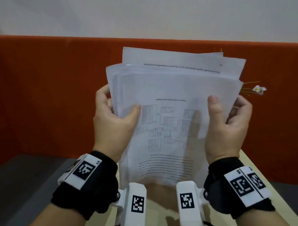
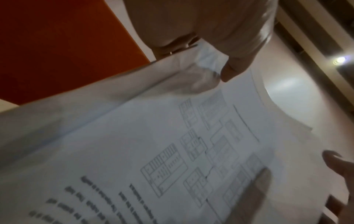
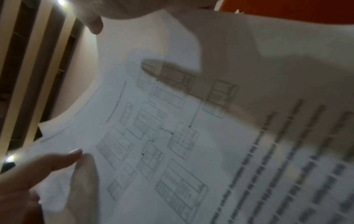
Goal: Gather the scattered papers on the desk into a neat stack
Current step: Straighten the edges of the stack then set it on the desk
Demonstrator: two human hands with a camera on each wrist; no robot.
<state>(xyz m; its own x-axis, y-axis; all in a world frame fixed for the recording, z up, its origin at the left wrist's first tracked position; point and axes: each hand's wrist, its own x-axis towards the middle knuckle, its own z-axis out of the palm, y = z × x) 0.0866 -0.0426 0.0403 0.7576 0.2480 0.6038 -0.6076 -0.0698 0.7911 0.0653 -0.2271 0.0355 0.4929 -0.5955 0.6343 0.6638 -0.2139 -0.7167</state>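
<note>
A bundle of printed papers (image 1: 173,89) stands upright above the desk, held between both hands. The front sheet shows a box diagram and text, upside down. The top edges are staggered, and the rear sheets stick up higher. My left hand (image 1: 121,109) grips the left edge, thumb on the front and fingers behind. My right hand (image 1: 223,111) grips the right edge the same way, its fingers showing as a shadow through the paper. The left wrist view shows the papers (image 2: 153,136) under my left thumb (image 2: 229,72). The right wrist view shows the papers (image 3: 172,136) below my right thumb (image 3: 93,22).
An orange partition (image 1: 39,86) runs across behind the papers. The light wooden desk (image 1: 247,165) lies below and to the right. A small white flower on a thin stem (image 1: 258,89) pokes out behind the papers' right edge. A grey surface (image 1: 14,182) lies at lower left.
</note>
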